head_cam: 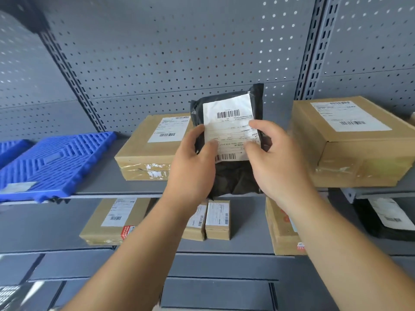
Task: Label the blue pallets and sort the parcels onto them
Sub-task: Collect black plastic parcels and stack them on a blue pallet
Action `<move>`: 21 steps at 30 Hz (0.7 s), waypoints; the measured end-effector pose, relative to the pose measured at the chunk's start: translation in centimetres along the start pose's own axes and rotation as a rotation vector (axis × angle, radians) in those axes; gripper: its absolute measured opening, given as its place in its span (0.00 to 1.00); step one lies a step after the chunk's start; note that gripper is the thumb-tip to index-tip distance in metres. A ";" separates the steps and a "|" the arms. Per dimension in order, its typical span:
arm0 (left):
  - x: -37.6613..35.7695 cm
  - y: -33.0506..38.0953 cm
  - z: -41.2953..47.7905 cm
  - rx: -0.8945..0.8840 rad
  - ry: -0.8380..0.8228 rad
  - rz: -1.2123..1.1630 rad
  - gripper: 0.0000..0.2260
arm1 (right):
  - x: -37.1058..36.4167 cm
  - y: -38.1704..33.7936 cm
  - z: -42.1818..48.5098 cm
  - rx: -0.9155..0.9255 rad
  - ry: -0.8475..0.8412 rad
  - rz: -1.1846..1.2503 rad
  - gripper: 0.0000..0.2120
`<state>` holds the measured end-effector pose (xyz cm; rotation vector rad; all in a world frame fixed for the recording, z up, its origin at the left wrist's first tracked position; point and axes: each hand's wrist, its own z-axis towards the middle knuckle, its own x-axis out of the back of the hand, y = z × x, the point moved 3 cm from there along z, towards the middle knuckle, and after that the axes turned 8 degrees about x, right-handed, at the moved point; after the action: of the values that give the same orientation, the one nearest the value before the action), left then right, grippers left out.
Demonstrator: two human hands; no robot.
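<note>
First-person view of grey metal shelving with a perforated back panel (179, 52). At the centre, two bare hands hold a black plastic parcel bag (235, 178) upright over the front edge of the upper shelf (107, 182). Its white shipping label (229, 122), printed with barcodes, faces the viewer. The left hand (190, 167) grips the bag's left edge with the thumb pressed on the label. The right hand (276, 160) grips the right edge, thumb and fingers curled round it (so both hands are clamped on the bag).

Just behind the bag, to its left, a flat cardboard box (146, 151) lies on that shelf, label up. To the bag's right sits a larger cardboard box (350, 153). Well to the bag's left lies a blue pallet (56, 162) with a pale sticker (19, 187) on its near edge. A second blue pallet (11, 149) lies just beside it, farther left.

Below the bag, the lower shelf holds a flat labelled box (107, 223), two small boxes (217, 221) side by side and a taller box (280, 230). Another black bag (386, 218) lies below and to the right.
</note>
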<state>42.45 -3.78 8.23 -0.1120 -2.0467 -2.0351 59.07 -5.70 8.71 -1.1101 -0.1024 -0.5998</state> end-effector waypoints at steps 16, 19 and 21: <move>28.4 -6.7 -1.5 0.091 0.264 -0.029 0.27 | -24.1 -14.6 -6.1 0.143 -0.285 0.145 0.21; 34.0 -8.4 -1.8 0.118 0.307 -0.034 0.27 | -29.1 -17.5 -7.8 0.171 -0.321 0.150 0.21; 37.2 -9.4 -2.1 0.137 0.339 -0.014 0.28 | -32.0 -19.1 -8.7 0.190 -0.342 0.131 0.20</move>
<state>4.60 -10.57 7.63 0.2558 -1.9641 -1.7706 20.84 -6.13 8.42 -1.0170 -0.3716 -0.2721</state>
